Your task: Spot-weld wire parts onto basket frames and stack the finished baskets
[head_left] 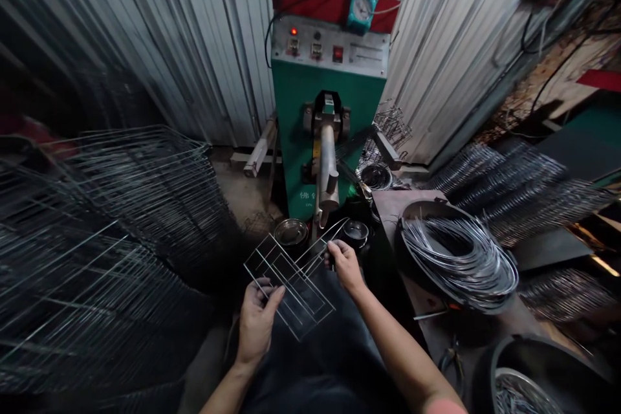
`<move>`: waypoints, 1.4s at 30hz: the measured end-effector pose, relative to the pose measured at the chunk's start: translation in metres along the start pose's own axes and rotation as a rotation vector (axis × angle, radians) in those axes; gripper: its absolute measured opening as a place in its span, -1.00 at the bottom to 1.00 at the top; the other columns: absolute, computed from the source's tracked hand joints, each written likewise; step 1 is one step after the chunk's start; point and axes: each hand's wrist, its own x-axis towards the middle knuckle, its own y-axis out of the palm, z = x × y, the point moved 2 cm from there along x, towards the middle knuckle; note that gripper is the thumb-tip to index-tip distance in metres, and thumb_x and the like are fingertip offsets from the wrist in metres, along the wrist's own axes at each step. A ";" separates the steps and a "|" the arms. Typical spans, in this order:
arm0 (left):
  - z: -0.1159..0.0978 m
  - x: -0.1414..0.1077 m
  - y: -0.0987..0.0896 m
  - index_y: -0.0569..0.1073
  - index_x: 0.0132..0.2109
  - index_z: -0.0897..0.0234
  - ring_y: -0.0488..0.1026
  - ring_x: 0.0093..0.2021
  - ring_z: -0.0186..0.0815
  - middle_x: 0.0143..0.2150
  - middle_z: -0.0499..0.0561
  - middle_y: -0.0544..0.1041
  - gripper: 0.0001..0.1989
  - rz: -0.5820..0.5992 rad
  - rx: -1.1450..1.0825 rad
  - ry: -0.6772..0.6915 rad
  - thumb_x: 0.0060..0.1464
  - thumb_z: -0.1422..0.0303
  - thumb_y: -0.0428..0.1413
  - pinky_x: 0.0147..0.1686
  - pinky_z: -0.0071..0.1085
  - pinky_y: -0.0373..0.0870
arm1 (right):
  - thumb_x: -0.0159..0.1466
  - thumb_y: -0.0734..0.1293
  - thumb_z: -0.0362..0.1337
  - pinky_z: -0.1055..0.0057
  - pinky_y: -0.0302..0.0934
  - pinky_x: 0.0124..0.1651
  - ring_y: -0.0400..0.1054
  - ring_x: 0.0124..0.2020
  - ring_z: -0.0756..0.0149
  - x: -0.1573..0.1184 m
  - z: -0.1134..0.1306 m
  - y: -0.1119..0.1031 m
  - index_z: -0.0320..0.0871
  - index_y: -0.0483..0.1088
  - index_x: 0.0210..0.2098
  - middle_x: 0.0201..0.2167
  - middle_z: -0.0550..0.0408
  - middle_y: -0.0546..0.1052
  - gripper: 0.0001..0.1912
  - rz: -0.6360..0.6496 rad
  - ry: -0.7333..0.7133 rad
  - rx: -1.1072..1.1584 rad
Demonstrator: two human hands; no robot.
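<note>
A flat wire grid [292, 280] is held at a slant above my dark-covered lap. My left hand [257, 323] is closed on its lower left edge, thumb on top. At the grid's upper right my right hand [345, 266] pinches a bent wire [336, 228]; whether this wire is joined to the grid I cannot tell. Just beyond both hands, the thick metal arm and lower tip [328, 158] of a green spot welder [295, 110] point down towards the wires.
Stacked wire racks [160, 174] crowd the left. To the right, a round pan [410, 265] holds a wire coil [466, 262] on a bench, with pliers [453, 359] and a black tub [548, 362] nearer me. Small round dishes [291, 231] sit below the welder. A teal fan-like device [362, 8] stands on top.
</note>
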 end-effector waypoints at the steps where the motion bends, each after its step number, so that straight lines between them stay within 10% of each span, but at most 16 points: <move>1: 0.000 0.001 0.001 0.30 -0.18 0.24 0.39 -0.41 -0.41 -0.44 -0.14 0.38 -0.56 0.001 -0.006 -0.006 -0.20 0.21 0.26 -0.37 -0.48 0.30 | 0.10 0.31 -0.03 0.53 0.08 -0.57 0.17 -0.65 0.51 0.001 0.000 0.002 -0.18 0.26 -0.54 -0.65 0.23 0.30 -0.67 -0.002 0.007 0.007; 42: -0.015 0.013 0.011 0.30 -0.21 0.29 0.33 -0.43 -0.41 -0.45 -0.12 0.36 -0.52 -0.030 0.086 0.051 -0.22 0.12 0.24 -0.38 -0.45 0.26 | 0.00 0.39 -0.12 0.60 0.07 -0.67 0.18 -0.70 0.54 0.025 0.012 0.001 -0.20 0.29 -0.55 -0.69 0.23 0.33 -0.72 -0.044 0.078 0.138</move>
